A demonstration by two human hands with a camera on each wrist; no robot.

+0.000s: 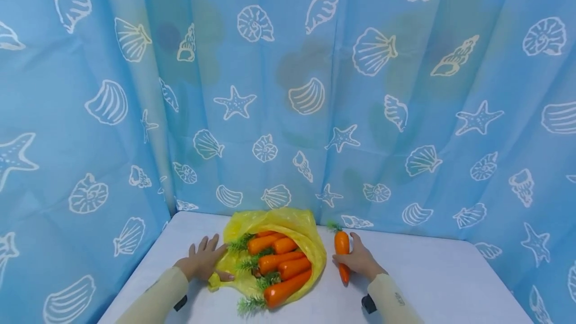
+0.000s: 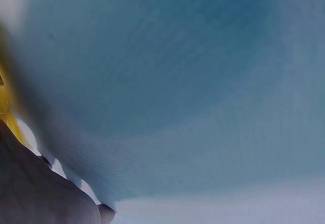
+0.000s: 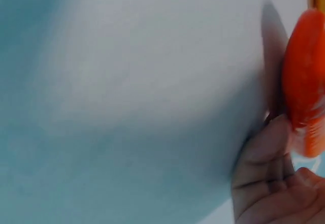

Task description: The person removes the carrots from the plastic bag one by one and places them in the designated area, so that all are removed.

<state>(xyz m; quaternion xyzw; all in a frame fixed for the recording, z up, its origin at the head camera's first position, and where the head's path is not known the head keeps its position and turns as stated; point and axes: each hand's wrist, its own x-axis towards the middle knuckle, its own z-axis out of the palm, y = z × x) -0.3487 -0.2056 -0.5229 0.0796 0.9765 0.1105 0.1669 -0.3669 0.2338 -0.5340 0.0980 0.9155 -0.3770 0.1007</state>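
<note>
A yellow plastic bag [image 1: 316,246] lies on the table with its mouth towards me, and several orange carrots [image 1: 272,262] with green tops fill it. My left hand [image 1: 203,261] rests on the bag's left side with its fingers spread; in the left wrist view only part of this hand [image 2: 43,188] shows, beside a strip of yellow. To the right of the bag, my right hand [image 1: 361,260] grips a single carrot [image 1: 342,244], leafy end away from me. The right wrist view shows that carrot [image 3: 305,71] against the fingers of my right hand [image 3: 269,183].
The white table [image 1: 432,274] stretches out to the right of my right hand. A blue curtain [image 1: 279,134] with white shell and starfish prints hangs behind the table and along its sides.
</note>
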